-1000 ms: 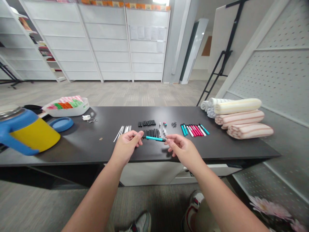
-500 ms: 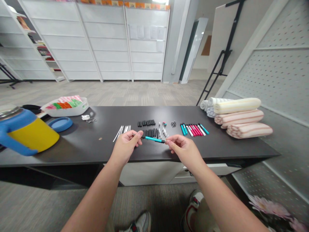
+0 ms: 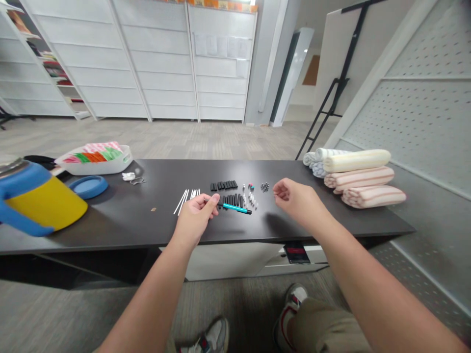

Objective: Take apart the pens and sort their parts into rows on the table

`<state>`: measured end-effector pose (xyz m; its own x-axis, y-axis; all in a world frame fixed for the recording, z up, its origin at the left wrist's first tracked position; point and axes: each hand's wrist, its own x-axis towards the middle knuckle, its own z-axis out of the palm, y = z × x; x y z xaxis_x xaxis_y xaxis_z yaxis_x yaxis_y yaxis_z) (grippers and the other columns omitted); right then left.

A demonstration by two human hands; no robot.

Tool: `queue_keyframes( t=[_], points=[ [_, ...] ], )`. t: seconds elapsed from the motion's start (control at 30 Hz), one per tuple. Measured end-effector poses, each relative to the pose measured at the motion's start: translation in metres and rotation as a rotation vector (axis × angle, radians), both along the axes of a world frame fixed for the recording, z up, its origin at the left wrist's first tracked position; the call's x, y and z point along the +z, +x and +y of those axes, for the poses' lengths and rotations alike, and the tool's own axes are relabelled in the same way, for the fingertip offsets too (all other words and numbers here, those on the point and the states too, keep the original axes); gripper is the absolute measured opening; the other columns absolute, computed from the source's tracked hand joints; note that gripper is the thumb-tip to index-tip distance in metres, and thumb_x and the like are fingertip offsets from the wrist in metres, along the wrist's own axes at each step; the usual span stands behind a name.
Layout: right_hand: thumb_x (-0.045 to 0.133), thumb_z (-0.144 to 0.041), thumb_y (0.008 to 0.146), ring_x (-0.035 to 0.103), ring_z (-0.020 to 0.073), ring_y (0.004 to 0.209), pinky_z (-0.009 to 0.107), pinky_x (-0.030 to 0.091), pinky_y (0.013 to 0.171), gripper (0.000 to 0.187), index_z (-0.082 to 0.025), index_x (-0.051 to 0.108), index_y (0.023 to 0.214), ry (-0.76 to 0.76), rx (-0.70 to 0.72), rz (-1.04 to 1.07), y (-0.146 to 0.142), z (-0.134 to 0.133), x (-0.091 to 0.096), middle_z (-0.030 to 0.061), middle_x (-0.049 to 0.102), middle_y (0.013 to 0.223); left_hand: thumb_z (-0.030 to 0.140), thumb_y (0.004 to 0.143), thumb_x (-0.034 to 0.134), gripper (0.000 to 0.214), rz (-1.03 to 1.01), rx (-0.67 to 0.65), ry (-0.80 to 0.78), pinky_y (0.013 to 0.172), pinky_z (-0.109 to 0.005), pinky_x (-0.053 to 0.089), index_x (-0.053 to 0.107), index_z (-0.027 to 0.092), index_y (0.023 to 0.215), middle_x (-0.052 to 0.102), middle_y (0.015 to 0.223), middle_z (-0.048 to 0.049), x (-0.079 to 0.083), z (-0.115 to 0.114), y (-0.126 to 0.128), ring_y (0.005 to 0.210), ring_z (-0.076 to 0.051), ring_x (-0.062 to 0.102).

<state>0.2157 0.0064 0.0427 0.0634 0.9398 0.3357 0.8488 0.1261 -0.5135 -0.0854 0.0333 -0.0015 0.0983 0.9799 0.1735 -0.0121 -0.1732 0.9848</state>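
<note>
My left hand [image 3: 198,213] pinches one end of a teal pen [image 3: 235,208] with black ends. The pen points right over the dark table, its far tip free. Raised to the right is my right hand [image 3: 294,198], fingers curled together; whatever may be in them is hidden. It is nearest a cluster of small metal parts [image 3: 265,187] and covers the spot of the coloured pen barrels. Beyond the pen lie black pen parts [image 3: 224,186] in rows and small clear-white pieces [image 3: 252,199]. White thin sticks [image 3: 181,200] lie behind my left hand.
Rolled towels [image 3: 364,176] are stacked at the table's right end. On the left stand a yellow and blue jug [image 3: 47,201], a blue lid [image 3: 88,187] and a white basket [image 3: 93,166] of colourful packets. A phone-like dark object [image 3: 297,253] shows below the front edge.
My right hand has let go of the pen's right end and moved right and up, over the coloured barrels. My left hand still holds the pen. The view has shifted slightly.
</note>
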Motion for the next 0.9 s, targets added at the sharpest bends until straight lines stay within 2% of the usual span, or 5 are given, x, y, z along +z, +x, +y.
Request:
queue_keyframes(
  t=[0.13,0.33,0.9],
  points=[
    [0.065,-0.002,0.072,0.071,0.0172,0.077,0.027,0.052,0.074,0.032,-0.021,0.065,0.097,-0.115,0.132,-0.193,-0.006,0.039,0.012,0.0022,0.077,0.088,0.059,0.090,0.073,0.042,-0.001,-0.013,-0.003,0.058,-0.024,0.039,0.068,0.020,0.076,0.065,0.066,-0.0005,-0.002,0.001,0.000,0.060,-0.013,0.053],
    [0.066,-0.001,0.071,0.072,0.0181,0.078,0.026,0.051,0.070,0.039,-0.021,0.065,0.103,-0.200,0.195,-0.287,-0.015,0.077,0.011,0.0013,0.078,0.089,0.059,0.091,0.072,0.042,-0.001,-0.029,0.003,0.056,-0.024,0.037,0.068,0.020,0.077,0.064,0.066,-0.0004,-0.002,-0.002,-0.001,0.059,-0.012,0.052],
    [0.068,-0.002,0.072,0.072,0.0154,0.077,0.022,0.047,0.066,0.044,-0.019,0.061,0.112,-0.269,0.238,-0.330,-0.019,0.102,0.003,0.0013,0.078,0.090,0.061,0.093,0.069,0.045,0.030,-0.060,0.021,0.058,-0.024,0.039,0.066,0.019,0.078,0.065,0.065,-0.0004,-0.001,-0.002,0.000,0.060,-0.013,0.054]
  ],
)
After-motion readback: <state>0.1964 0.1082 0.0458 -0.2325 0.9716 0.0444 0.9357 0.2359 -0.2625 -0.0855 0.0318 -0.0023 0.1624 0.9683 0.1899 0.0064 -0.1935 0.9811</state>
